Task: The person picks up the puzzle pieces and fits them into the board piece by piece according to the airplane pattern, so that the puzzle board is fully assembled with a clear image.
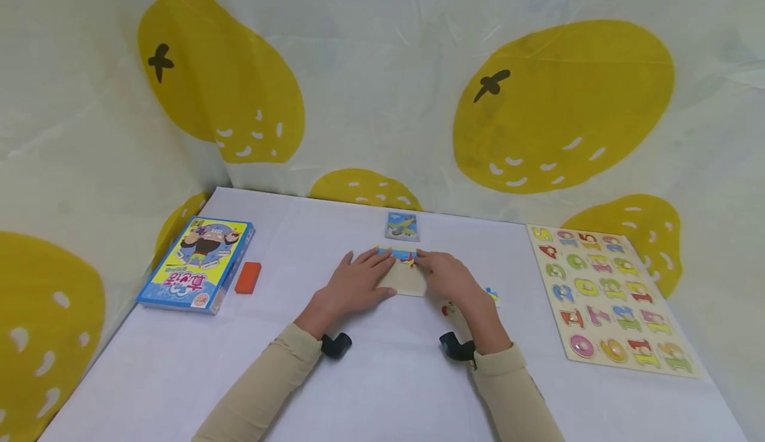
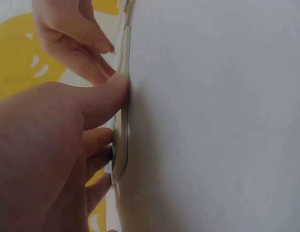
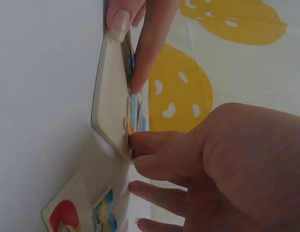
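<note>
The right hand's [image 1: 448, 277] narrowed fingers touch picture pieces [image 1: 402, 255] at the tray's [image 1: 411, 283] far end, pinch unclear; the left hand [image 1: 357, 284] lies spread over its left side. Uneven pressure could tip those up; the right forearm [image 1: 490, 329] could nudge loose pieces [image 1: 492, 297].

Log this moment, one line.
left hand: resting on cream rectangular board | right hand: at blue-red puzzle section | nearby: loose multicoloured flat pieces

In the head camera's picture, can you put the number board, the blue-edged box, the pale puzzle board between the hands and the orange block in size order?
Largest to smallest, as they look there:
1. Number board
2. Blue-edged box
3. Pale puzzle board, partly hidden
4. Orange block
</note>
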Available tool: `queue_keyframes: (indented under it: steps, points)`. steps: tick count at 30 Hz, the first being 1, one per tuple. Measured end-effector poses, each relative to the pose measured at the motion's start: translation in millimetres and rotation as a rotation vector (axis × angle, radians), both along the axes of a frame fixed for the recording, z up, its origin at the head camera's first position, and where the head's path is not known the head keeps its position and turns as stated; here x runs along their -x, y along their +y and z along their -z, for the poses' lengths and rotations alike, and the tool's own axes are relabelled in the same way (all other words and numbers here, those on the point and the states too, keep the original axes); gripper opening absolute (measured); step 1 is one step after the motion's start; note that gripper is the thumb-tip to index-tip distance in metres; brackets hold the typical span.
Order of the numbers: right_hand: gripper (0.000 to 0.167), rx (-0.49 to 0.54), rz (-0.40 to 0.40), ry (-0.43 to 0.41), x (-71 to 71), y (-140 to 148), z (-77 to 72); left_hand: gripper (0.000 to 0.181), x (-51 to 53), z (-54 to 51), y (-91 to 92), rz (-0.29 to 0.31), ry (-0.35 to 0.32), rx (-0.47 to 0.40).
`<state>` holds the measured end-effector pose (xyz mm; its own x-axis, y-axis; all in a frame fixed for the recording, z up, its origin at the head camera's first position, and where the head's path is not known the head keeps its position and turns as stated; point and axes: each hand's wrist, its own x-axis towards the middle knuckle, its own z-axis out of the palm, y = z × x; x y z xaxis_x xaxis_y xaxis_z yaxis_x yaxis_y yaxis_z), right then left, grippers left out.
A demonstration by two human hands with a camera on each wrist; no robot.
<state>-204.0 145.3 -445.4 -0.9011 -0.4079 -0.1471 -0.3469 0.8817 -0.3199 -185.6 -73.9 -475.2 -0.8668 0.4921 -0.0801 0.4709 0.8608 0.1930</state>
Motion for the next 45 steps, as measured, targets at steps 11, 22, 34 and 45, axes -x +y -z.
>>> queue_keyframes:
  steps: [11, 22, 34, 45]
  points:
    - [0.045, -0.003, -0.001, -0.009, -3.9, 5, -0.1, 0.073, 2.4, -3.6, -13.1, -0.033, -0.023, -0.019]
    - [0.05, 0.267, 0.034, -0.173, 1.4, 30, -1.4, 0.076, 4.3, -2.2, -20.7, -0.061, -0.044, -0.032]
    - [0.042, 0.288, 0.144, -0.135, -9.9, 62, -2.5, 0.076, 2.4, 0.0, -18.9, -0.067, -0.031, -0.042]
    - [0.023, 0.227, 0.158, -0.097, -12.5, 59, 9.2, 0.076, 3.7, -0.1, -21.0, -0.062, -0.042, -0.053]
